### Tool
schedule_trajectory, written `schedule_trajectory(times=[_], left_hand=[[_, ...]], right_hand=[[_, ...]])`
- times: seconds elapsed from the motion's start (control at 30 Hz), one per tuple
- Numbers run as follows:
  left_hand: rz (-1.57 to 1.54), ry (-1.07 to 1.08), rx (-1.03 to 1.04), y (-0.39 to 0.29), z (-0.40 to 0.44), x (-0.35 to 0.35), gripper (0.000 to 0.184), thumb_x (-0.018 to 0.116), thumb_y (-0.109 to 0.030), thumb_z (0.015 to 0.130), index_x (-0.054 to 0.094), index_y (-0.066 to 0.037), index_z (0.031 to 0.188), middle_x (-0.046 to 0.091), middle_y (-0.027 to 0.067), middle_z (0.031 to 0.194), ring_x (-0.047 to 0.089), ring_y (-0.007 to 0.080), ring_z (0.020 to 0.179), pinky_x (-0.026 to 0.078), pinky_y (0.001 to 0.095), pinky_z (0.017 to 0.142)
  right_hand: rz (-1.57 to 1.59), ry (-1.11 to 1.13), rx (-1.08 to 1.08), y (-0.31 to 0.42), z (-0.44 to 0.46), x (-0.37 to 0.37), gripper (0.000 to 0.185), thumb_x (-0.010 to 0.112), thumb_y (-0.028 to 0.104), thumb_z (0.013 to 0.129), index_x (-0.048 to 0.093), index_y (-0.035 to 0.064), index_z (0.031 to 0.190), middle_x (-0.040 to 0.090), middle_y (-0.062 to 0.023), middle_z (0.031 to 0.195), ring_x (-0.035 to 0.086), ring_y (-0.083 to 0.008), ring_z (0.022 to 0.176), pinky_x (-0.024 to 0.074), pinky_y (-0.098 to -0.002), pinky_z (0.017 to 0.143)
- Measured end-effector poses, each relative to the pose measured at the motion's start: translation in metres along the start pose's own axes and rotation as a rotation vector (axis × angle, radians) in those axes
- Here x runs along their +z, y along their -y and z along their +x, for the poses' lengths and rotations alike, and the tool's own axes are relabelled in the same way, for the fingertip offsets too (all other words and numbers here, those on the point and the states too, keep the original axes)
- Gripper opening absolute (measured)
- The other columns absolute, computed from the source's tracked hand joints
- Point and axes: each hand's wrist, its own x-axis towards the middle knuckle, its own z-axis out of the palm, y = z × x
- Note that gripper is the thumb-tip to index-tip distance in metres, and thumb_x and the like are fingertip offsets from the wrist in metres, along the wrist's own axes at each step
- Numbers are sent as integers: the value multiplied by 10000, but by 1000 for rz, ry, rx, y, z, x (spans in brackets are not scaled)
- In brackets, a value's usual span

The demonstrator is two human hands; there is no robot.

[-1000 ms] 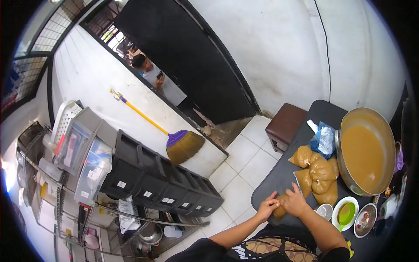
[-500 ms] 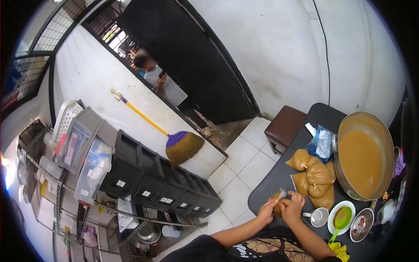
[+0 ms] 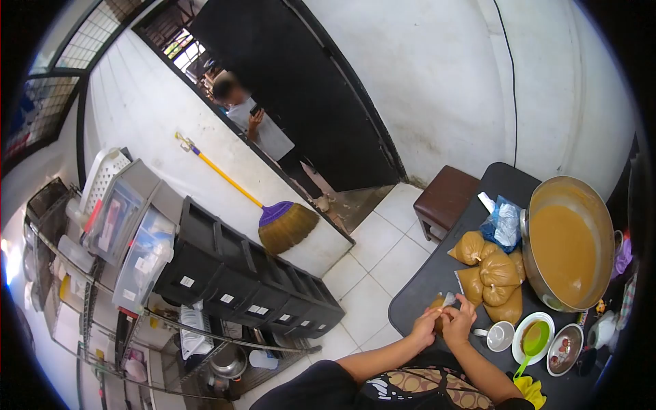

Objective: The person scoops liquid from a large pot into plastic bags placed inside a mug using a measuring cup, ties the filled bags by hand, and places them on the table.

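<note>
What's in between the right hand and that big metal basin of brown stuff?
The head view shows a cluster of plastic bags filled with something brown between the right hand and the metal basin.

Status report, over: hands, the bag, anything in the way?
Left hand and right hand pinching small brown-filled bag near its top. Whether tied, can't tell. Other filled bags and mug nearby, neither blocking.

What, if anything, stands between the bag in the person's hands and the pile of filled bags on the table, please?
Only the right hand, gripping the bag with the left hand, stands toward the pile; nothing else visible does. The cup sits to the right.
</note>
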Motion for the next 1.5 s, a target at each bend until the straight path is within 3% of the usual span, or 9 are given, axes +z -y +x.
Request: schedule_trajectory(times=[0.37,0.63,0.67,0.83,0.87,0.97,1.03,1.33,1.5], left_hand=[[-45,46,1,-10,-26,17,207,610,-193,840,629,-98,1023,609,26,986,535,137,942,391,276,827],[307,106,453,7,12,-7,103,571,-103,838,660,-54,824,572,60,1071,494,139,1054,314,280,982],[393,180,424,-1,7,-8,195,558,-101,848,602,-17,1018,568,56,1074,495,126,1041,343,276,958],[368,299,338,-16,-5,-4,299,532,-88,842,535,17,1122,556,52,1125,499,138,1056,323,285,976],[279,290,254,-14,-1,-7,158,535,-110,832,623,-23,931,555,57,1132,483,131,1063,309,271,968],[361,326,77,-32,-17,-3,162,572,-245,838,642,-161,958,142,-140,1475,307,143,1222,190,504,890],[349,254,128,-28,-19,-2,201,576,-265,844,650,-143,985,159,-159,1466,346,137,1191,199,487,886],[524,231,575,-14,-12,-5,155,656,-109,790,695,-47,927,161,141,1475,263,208,1315,267,298,1027],[899,139,811,-17,-16,-4,148,695,-87,715,704,-91,863,370,119,1384,402,268,1191,312,352,1006]], right_hand=[[55,-87,27,-5,-3,15,88,657,118,631,602,65,676,481,-138,1189,406,-320,1125,270,-446,939],[-12,-56,59,-11,2,13,204,683,234,646,591,52,643,520,-117,1084,452,-321,1050,340,-470,842],[-26,-91,12,-17,2,17,241,690,271,649,593,50,638,533,-117,1056,470,-317,1025,360,-456,824],[-35,-56,-2,-32,1,18,217,701,258,656,588,73,664,550,-93,964,518,-290,942,420,-404,775],[-28,-21,44,-31,3,19,194,697,248,659,601,81,682,549,-84,953,519,-284,946,417,-408,776],[-38,52,148,-23,9,12,151,682,226,670,623,95,716,548,-64,940,520,-268,957,406,-425,781],[-52,97,177,-19,11,10,144,676,218,675,628,93,727,548,-58,939,519,-262,964,402,-434,783],[31,120,196,-19,8,4,103,670,166,665,647,73,702,589,-67,902,548,-259,899,427,-368,774],[-38,58,152,-19,5,1,73,672,139,652,646,83,691,580,-37,890,522,-240,917,385,-385,781]])
